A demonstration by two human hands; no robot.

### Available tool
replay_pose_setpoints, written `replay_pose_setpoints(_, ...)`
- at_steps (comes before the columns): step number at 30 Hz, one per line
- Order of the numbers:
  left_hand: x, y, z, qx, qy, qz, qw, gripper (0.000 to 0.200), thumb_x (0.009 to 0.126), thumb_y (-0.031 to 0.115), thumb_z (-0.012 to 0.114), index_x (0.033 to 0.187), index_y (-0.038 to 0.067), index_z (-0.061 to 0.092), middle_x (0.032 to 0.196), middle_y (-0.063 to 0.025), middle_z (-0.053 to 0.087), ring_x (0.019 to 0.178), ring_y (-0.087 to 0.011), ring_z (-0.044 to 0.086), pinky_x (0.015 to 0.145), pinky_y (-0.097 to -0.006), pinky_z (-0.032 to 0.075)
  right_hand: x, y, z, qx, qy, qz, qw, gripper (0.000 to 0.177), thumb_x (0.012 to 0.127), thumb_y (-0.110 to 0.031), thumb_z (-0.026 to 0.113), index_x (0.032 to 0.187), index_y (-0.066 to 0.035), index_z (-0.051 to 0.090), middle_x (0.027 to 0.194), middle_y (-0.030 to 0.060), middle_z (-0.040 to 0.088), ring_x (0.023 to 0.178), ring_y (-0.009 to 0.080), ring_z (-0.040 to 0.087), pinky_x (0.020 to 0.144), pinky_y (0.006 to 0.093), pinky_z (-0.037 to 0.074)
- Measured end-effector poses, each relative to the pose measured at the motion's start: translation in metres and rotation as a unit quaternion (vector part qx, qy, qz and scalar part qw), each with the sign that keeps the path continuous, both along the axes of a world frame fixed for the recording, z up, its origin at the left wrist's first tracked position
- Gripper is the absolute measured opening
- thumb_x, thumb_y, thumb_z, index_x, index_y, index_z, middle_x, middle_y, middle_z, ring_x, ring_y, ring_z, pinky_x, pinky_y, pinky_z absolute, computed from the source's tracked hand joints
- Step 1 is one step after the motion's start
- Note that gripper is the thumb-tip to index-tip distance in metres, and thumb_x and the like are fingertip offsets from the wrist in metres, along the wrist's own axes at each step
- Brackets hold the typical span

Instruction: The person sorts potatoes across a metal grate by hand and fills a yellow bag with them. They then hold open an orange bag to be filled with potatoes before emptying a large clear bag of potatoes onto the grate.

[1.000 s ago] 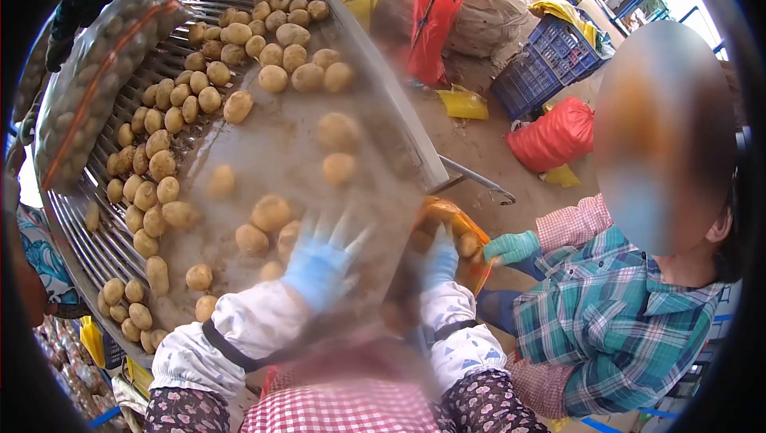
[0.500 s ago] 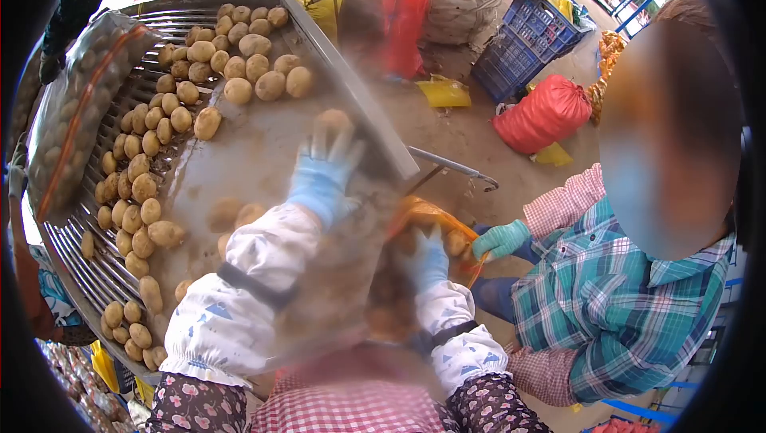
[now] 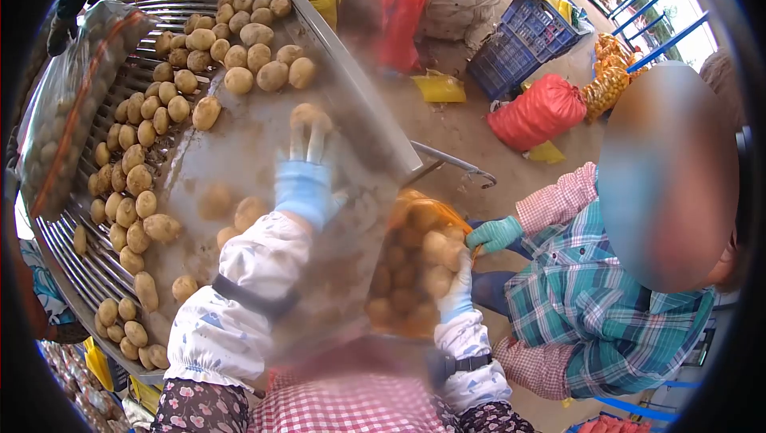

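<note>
My left hand (image 3: 306, 173), in a blue and white glove, is stretched over the metal sorting table (image 3: 263, 142). Its fingers are extended, with the tips on a potato (image 3: 309, 114), and the thumb stands apart. My right hand (image 3: 458, 293), also gloved, is at the orange mesh bag (image 3: 383, 277) full of potatoes. Its fingers curl along the right side of pale, blurred potatoes (image 3: 441, 251) at the bag's mouth; part of the hand is hidden by them. A co-worker's green-gloved hand (image 3: 495, 235) grips the bag's rim.
Rows of potatoes (image 3: 140, 177) lie along the slatted left side of the table. A filled mesh sack (image 3: 76, 114) rests there. A metal hook arm (image 3: 459, 163) projects from the table's right edge. On the floor are a red sack (image 3: 538, 114) and blue crates (image 3: 519, 46).
My left hand has shifted slightly left with the potato at its fingertips. My right hand has moved from over the bag's mouth towards its right side, and pale potatoes now show beside it.
</note>
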State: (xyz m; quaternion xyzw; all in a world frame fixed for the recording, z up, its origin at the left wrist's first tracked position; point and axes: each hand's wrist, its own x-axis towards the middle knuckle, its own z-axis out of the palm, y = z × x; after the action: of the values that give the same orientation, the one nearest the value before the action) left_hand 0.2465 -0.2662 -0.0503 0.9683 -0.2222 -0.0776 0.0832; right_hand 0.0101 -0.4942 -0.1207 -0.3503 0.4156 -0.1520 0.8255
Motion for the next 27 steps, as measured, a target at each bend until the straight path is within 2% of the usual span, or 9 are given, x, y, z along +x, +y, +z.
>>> replay_pose_setpoints(3, 0.001, 0.010, -0.004, 0.013, -0.018, 0.006, 1.000, 0.089, 0.069, 0.040, 0.075, 0.146, 0.016, 0.036, 0.158, -0.0104, 0.016, 0.144, -0.0374, 0.016, 0.112, -0.0596, 0.018, 0.029, 0.022, 0.063, 0.166, -0.118, 0.024, 0.979, 0.057, 0.083, -0.046, 0.069, 0.127, -0.013, 0.053, 0.120, 0.0061, 0.059, 0.105, 0.0218, 0.059, 0.086, 0.0367, 0.052)
replay_pose_setpoints(6, 0.007, 0.018, -0.008, 0.047, -0.045, 0.043, 0.997, 0.077, 0.074, 0.034, 0.071, 0.143, 0.015, 0.041, 0.157, -0.0099, 0.018, 0.143, -0.0368, 0.019, 0.113, -0.0558, 0.020, 0.111, 0.063, 0.115, 0.169, -0.246, 0.164, 0.940, 0.046, 0.096, -0.034, 0.055, 0.132, -0.006, 0.050, 0.127, 0.0106, 0.057, 0.112, 0.0235, 0.057, 0.099, 0.0374, 0.044)
replay_pose_setpoints(8, 0.014, 0.033, -0.017, 0.079, -0.048, 0.096, 0.991, 0.067, 0.078, 0.028, 0.067, 0.140, 0.014, 0.045, 0.157, -0.0103, 0.019, 0.142, -0.0368, 0.021, 0.114, -0.0531, 0.021, 0.156, 0.080, 0.143, 0.096, -0.289, 0.291, 0.907, 0.040, 0.100, -0.029, 0.050, 0.131, -0.004, 0.051, 0.125, 0.0105, 0.059, 0.107, 0.0225, 0.058, 0.096, 0.0329, 0.044)
replay_pose_setpoints(11, 0.024, 0.097, -0.073, 0.027, -0.056, 0.131, 0.989, 0.054, 0.084, 0.015, 0.055, 0.138, 0.011, 0.048, 0.154, -0.0166, 0.027, 0.141, -0.0402, 0.024, 0.116, -0.0500, 0.020, 0.184, 0.080, 0.162, -0.305, -0.119, 0.316, 0.890, 0.034, 0.099, -0.028, 0.050, 0.121, -0.004, 0.060, 0.114, 0.0122, 0.064, 0.099, 0.0190, 0.060, 0.091, 0.0289, 0.045)
replay_pose_setpoints(14, 0.010, 0.100, -0.011, -0.029, 0.014, 0.201, 0.979, 0.056, 0.081, 0.015, 0.056, 0.136, 0.007, 0.049, 0.148, -0.0194, 0.035, 0.139, -0.0417, 0.026, 0.114, -0.0521, 0.022, 0.155, 0.029, 0.129, -0.466, 0.150, 0.351, 0.799, 0.035, 0.095, -0.031, 0.055, 0.112, -0.002, 0.066, 0.106, 0.0151, 0.067, 0.099, 0.0207, 0.063, 0.093, 0.0334, 0.046)
replay_pose_setpoints(19, -0.042, 0.065, 0.039, -0.142, -0.060, 0.099, 0.983, 0.061, 0.076, 0.023, 0.064, 0.134, 0.007, 0.050, 0.144, -0.0255, 0.037, 0.135, -0.0451, 0.030, 0.112, -0.0539, 0.023, 0.077, -0.015, -0.001, -0.730, 0.380, 0.393, 0.410, 0.056, 0.083, -0.040, 0.062, 0.125, -0.004, 0.054, 0.126, 0.0176, 0.057, 0.117, 0.0349, 0.053, 0.095, 0.0447, 0.044)
replay_pose_setpoints(21, -0.057, 0.038, 0.049, -0.150, 0.031, -0.050, 0.987, 0.064, 0.072, 0.040, 0.070, 0.130, 0.018, 0.055, 0.146, -0.0217, 0.037, 0.141, -0.0414, 0.022, 0.116, -0.0576, 0.011, 0.102, -0.009, -0.005, -0.672, 0.438, 0.437, 0.408, 0.062, 0.080, -0.041, 0.066, 0.128, -0.005, 0.050, 0.130, 0.0175, 0.053, 0.121, 0.0365, 0.050, 0.097, 0.0455, 0.043)
replay_pose_setpoints(24, -0.046, 0.018, 0.025, 0.040, 0.151, -0.113, 0.981, 0.060, 0.072, 0.044, 0.070, 0.127, 0.022, 0.059, 0.150, -0.0162, 0.035, 0.142, -0.0402, 0.021, 0.116, -0.0604, 0.009, 0.112, -0.027, -0.044, -0.651, 0.453, 0.446, 0.413, 0.066, 0.074, -0.042, 0.070, 0.126, -0.006, 0.050, 0.130, 0.0199, 0.053, 0.120, 0.0382, 0.050, 0.098, 0.0467, 0.042)
replay_pose_setpoints(27, -0.019, 0.034, -0.002, 0.059, -0.039, -0.053, 0.996, 0.053, 0.073, 0.032, 0.069, 0.124, 0.024, 0.061, 0.153, -0.0112, 0.031, 0.142, -0.0384, 0.021, 0.114, -0.0610, 0.014, 0.109, -0.024, -0.002, -0.672, 0.374, 0.420, 0.481, 0.055, 0.076, -0.030, 0.066, 0.123, -0.005, 0.054, 0.116, 0.0231, 0.058, 0.108, 0.0396, 0.056, 0.093, 0.0456, 0.046)
